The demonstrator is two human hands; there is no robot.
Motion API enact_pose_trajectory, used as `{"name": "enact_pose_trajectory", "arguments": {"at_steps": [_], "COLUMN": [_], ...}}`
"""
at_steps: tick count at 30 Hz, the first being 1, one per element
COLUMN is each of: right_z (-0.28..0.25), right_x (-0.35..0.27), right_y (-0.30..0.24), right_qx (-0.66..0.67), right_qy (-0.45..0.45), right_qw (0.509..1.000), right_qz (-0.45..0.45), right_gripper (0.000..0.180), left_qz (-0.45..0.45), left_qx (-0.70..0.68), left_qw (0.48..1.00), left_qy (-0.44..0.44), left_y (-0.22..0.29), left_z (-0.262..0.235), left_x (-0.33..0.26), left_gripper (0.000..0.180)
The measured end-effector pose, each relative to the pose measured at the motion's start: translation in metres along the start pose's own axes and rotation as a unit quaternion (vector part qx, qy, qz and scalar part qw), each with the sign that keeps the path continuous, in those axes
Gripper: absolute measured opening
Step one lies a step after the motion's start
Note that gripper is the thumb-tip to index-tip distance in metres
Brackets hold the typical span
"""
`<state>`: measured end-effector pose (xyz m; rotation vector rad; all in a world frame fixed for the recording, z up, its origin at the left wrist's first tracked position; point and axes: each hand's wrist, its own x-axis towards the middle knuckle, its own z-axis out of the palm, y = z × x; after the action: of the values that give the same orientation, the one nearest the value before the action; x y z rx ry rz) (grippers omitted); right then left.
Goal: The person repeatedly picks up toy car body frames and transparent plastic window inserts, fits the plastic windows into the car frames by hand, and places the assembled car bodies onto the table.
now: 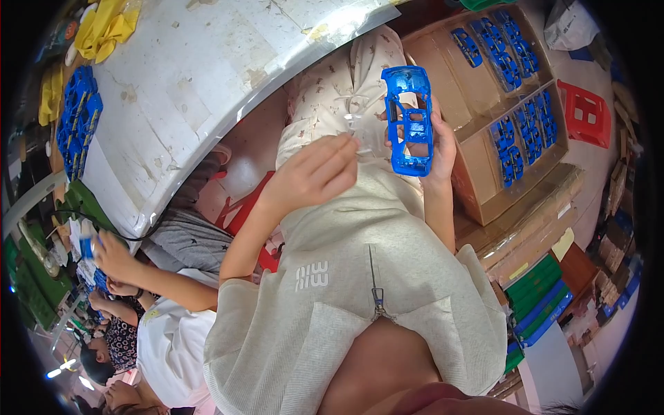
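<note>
My right hand (443, 142) holds a blue plastic toy car body shell (411, 121) upright over my lap, gripping it from its right side. The shell has open window and roof gaps. To its left is my left hand (321, 173), its fingers drawn together in a pinch. At those fingertips shows a small see-through plastic piece (353, 123), faint against my light trousers; its exact shape is hard to make out. The piece and the shell look apart.
On my right stands an open cardboard box (443, 69) with rows of blue car shells (508, 149). Beyond it is a red plastic stool (584, 114). A worn white table (200, 76) curves across the upper left, bearing stacked blue parts (79, 121). Co-workers sit at lower left.
</note>
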<state>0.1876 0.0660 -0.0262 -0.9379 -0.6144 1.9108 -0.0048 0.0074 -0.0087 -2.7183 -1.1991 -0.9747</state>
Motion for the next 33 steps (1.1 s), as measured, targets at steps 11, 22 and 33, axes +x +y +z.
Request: {"name": "enact_pose_trajectory", "arguments": {"at_steps": [11, 22, 33], "right_z": [0.006, 0.004, 0.012], "right_x": [-0.004, -0.004, -0.008], "right_y": [0.001, 0.007, 0.002], "right_qx": [0.061, -0.025, 0.033], "right_qy": [-0.098, -0.034, -0.072], "right_qw": [0.993, 0.999, 0.997], "right_qz": [0.011, -0.014, -0.009], "right_gripper": [0.046, 0.052, 0.038], "left_qz": [-0.002, -0.139, -0.176], "left_qx": [-0.149, -0.160, -0.124], "left_qw": [0.986, 0.970, 0.975], "left_qy": [0.080, 0.120, -0.047], "left_y": [0.018, 0.031, 0.027], "left_z": [0.010, 0.024, 0.013], "left_x": [0.023, 0.029, 0.037], "left_gripper": [0.018, 0.024, 0.029]}}
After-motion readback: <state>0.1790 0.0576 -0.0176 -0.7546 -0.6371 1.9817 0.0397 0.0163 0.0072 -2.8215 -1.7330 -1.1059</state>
